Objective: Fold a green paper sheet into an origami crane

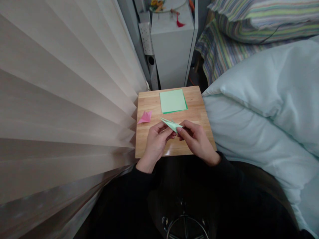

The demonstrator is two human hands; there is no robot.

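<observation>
A folded light green origami paper (pixel 171 124) is held between both hands above the small wooden table (pixel 149 146). My left hand (pixel 159 137) pinches its left and lower side, with narrow pointed flaps sticking out to the upper left. With thumb and fingertips, my right hand (pixel 193 136) grips the right end. A folded pink origami piece (pixel 145 117) lies on the table to the left of my left hand. Beyond the hands, a stack of square green paper sheets (pixel 173 101) rests near the far edge, pale green on top.
A pleated curtain (pixel 74 99) hangs along the table's left side. On the right is a bed with a pale blue quilt (pixel 249 116) and striped pillows (pixel 274 20). A white cabinet (pixel 173 49) with a red tassel (pixel 179 21) on top stands behind the table.
</observation>
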